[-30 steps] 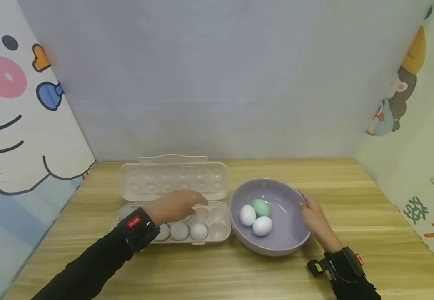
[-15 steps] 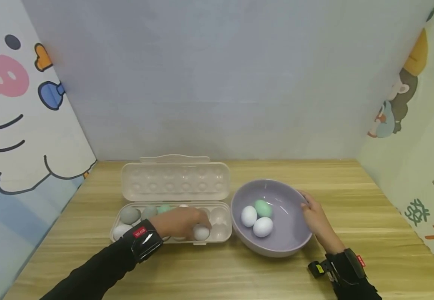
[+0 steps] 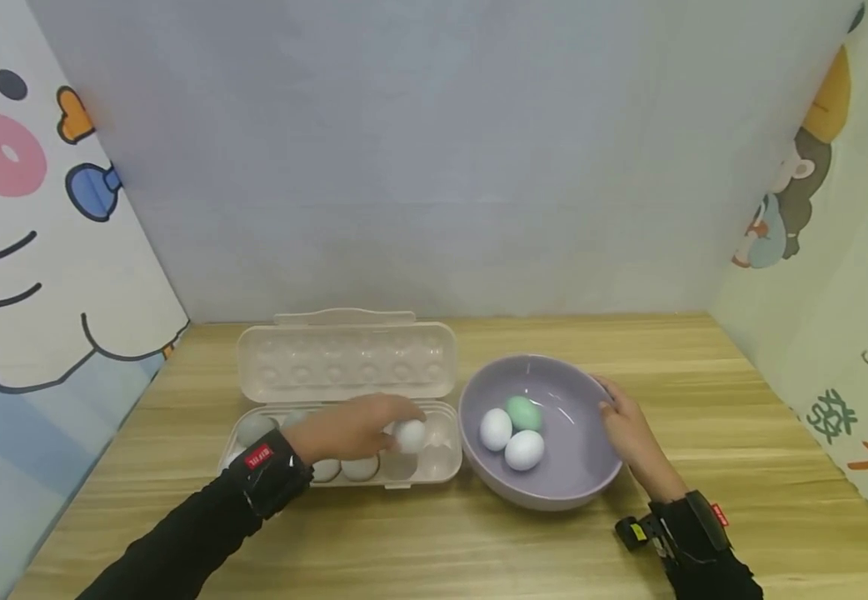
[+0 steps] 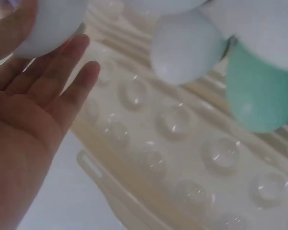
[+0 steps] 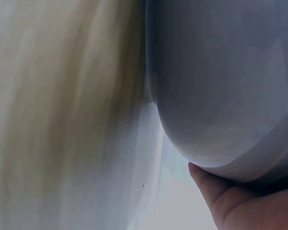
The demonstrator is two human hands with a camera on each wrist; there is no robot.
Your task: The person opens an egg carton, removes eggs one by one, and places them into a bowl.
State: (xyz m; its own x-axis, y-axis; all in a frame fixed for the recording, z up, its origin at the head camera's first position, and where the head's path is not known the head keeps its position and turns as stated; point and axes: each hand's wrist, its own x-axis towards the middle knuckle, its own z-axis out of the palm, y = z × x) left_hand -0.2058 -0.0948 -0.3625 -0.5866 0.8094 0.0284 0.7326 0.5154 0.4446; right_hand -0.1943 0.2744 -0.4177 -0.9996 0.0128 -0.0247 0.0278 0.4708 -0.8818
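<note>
Between the thumb and fingers of my left hand (image 3: 355,427) is a white egg (image 3: 409,435), held just above the right part of the egg carton (image 3: 445,477). The left wrist view shows this egg (image 4: 55,26) close up against the fingertips. Several white, grey and green eggs sit in the carton, partly hidden by the hand. My right hand (image 3: 631,432) grips the right rim of a purple bowl (image 3: 576,450), thumb inside. Two white eggs (image 3: 525,450) and a green egg (image 3: 524,414) lie in the bowl. In the right wrist view, a finger (image 5: 213,189) touches the bowl's outside (image 5: 221,96).
The carton's clear lid (image 3: 347,362) lies open behind its base, towards the back wall (image 3: 434,167). Bowl and carton stand side by side on the wooden table (image 3: 434,550). Patterned walls rise on the left and right.
My left hand came down on a white egg at the front of the carton, took it, and lifted it out of its cup. The right hand stays on the bowl.
</note>
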